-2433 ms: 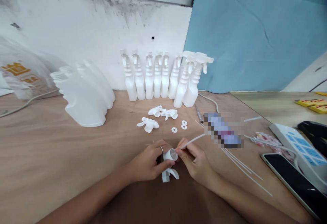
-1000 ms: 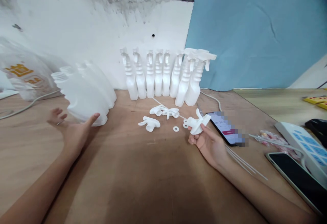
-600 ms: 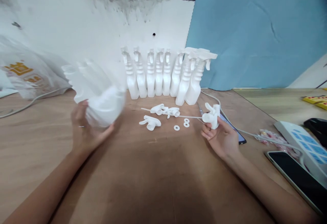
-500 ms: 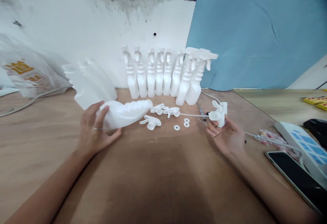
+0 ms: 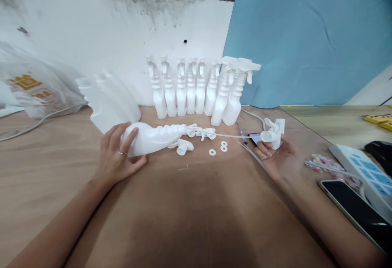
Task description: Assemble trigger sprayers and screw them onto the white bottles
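My left hand [image 5: 114, 149] is wrapped round the body of a white plastic bottle [image 5: 154, 137], which lies nearly on its side with its neck to the right. In my right hand [image 5: 280, 158] is a white trigger sprayer head [image 5: 273, 134]. A thin white dip tube [image 5: 232, 136] runs left from it towards the bottle's mouth; whether its tip is inside I cannot tell. Loose trigger sprayer heads [image 5: 181, 147] lie by the bottle's neck, partly hidden behind it. Three flat white washers [image 5: 212, 152] rest on the table between my hands.
Several capped spray bottles [image 5: 191, 92] stand in a row against the wall. Open white bottles [image 5: 113, 96] and a plastic bag [image 5: 39, 88] are at the left. A pen-like tool [image 5: 241, 132] and loose tubes [image 5: 252, 153] lie near my right hand. A phone [image 5: 352, 207] and power strip [image 5: 364, 174] are at the right.
My right hand has moved right and slightly up with the sprayer head, uncovering more of the loose tubes and a dark-edged object behind. The bottle in my left hand has shifted slightly right.
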`<state>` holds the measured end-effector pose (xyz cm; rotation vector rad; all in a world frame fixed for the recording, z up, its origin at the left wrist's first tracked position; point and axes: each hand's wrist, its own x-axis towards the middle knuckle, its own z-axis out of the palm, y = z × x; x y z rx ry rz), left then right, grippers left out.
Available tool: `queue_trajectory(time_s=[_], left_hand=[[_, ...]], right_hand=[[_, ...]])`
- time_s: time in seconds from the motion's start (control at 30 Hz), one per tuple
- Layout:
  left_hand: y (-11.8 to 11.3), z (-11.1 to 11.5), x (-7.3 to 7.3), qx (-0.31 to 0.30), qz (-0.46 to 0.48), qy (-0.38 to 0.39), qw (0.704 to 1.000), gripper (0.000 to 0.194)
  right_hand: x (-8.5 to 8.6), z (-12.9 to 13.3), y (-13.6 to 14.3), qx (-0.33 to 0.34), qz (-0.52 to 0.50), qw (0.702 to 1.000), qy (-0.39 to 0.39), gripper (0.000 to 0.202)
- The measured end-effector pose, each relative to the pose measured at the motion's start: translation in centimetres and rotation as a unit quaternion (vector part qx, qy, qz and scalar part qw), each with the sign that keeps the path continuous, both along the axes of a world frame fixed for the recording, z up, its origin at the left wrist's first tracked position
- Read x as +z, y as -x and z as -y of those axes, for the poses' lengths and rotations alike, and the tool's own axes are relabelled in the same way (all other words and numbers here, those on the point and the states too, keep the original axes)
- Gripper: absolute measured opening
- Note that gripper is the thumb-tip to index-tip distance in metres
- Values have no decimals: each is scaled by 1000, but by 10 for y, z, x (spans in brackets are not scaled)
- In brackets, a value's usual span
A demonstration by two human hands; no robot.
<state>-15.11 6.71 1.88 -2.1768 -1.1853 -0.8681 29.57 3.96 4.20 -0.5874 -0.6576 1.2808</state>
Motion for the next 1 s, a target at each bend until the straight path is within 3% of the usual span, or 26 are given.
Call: queue_trajectory(time_s=[0.3, 0.53, 0.67, 0.8, 1.0], left_hand=[[-1, 0, 2, -10, -6, 0, 1000, 99], [-21, 10, 5, -57, -106, -19, 993, 87], [-43, 23, 6, -109, -143, 4, 984, 84], [-51, 27, 6, -130, -156, 43, 978, 82], [-46, 25, 7, -146, -150, 71, 975, 83]], right_hand=[[0, -2, -1, -8, 26, 1000, -3, 8], [-13, 10, 31, 4, 154, 987, 32, 14], [-29, 25, 55, 91, 224, 970, 9, 17], [-42, 30, 59, 146, 246, 958, 11, 20], [-38, 23, 47, 212, 251, 944, 17, 26]])
